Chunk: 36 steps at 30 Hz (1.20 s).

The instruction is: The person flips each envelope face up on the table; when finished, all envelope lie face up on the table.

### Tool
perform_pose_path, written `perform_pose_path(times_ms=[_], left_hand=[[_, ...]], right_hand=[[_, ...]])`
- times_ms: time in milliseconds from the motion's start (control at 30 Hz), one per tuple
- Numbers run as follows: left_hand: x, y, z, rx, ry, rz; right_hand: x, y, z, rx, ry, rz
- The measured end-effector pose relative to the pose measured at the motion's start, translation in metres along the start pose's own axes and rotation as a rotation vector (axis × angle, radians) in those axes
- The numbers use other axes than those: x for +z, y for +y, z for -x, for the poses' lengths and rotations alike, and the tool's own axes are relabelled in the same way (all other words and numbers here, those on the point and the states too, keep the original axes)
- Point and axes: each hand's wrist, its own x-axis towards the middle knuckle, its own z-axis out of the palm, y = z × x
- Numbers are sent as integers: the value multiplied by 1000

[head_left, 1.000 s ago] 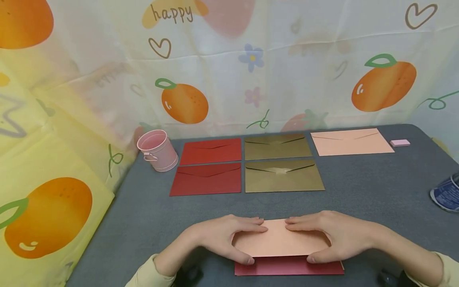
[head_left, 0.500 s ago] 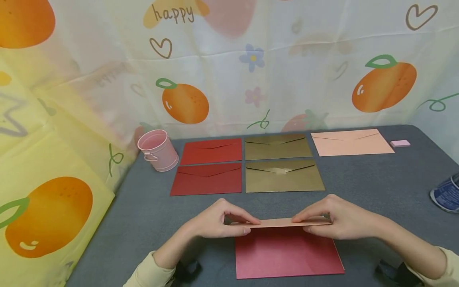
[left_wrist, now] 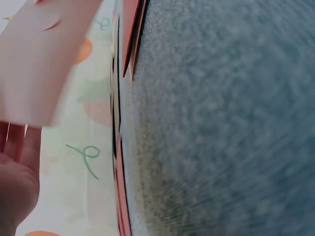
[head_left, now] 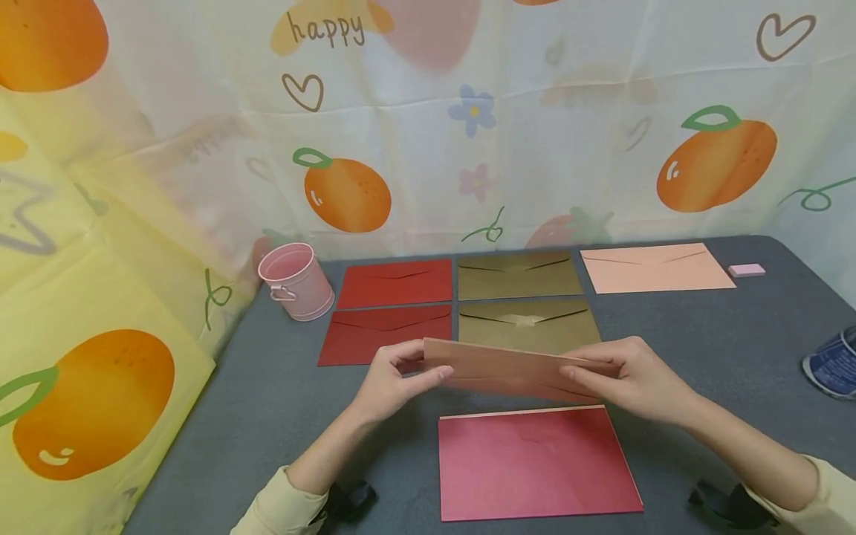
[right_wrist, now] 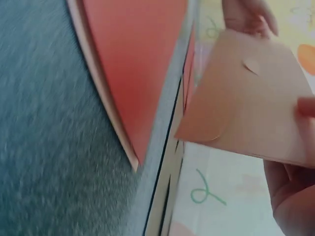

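Observation:
Both hands hold a peach envelope [head_left: 501, 364] tilted above the table, its underside with the flap turned partly toward the right wrist view. My left hand [head_left: 393, 380] pinches its left end, thumb on the near face and fingers behind. At the opposite end my right hand [head_left: 635, 380] grips it the same way. Below, near the front edge, a stack topped by a red envelope [head_left: 535, 468] lies flat, with a thin peach edge showing at its far side. The raised envelope overlaps the nearer gold envelope [head_left: 535, 323] in the head view.
Two red envelopes [head_left: 393, 284] lie at the back left, beside two gold ones. Farther right are another peach envelope [head_left: 658, 269] and a small pink block [head_left: 747, 270]. A pink bucket [head_left: 297, 286] stands at the left edge, a blue can [head_left: 832, 364] at the right.
From lying on the red stack under both hands, the peach envelope has been lifted, stood on edge and carried up and forward. The red top of the stack is now uncovered.

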Motion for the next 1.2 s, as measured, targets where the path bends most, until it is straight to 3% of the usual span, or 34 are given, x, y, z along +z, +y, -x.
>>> perform_pose_path(times_ms=[133, 233, 333, 467, 600, 667, 767, 967, 1100, 1200], left_hand=[[3, -2, -2, -127, 128, 172], [8, -2, -3, -198, 169, 343], [14, -2, -5, -266, 203, 496], [19, 0, -10, -355, 280, 609], [22, 3, -14, -418, 321, 605], [24, 5, -16, -444, 309, 569], [29, 8, -19, -476, 255, 514], [39, 15, -23, -502, 66, 446], [44, 16, -23, -528, -40, 426], [47, 16, -22, -554, -84, 415]], right_hand=[[1, -6, 0, 264, 87, -132], [7, -7, 2, 401, 122, -270], [15, -6, 5, 504, 107, -436], [20, -2, 9, 547, -34, -598], [22, 0, 8, 487, -211, -701], [23, -1, 5, 483, -239, -732], [24, -4, 0, 535, -201, -745], [20, -7, -7, 602, -76, -747], [20, -5, -7, 599, -83, -706], [21, -1, -5, 593, -102, -690]])
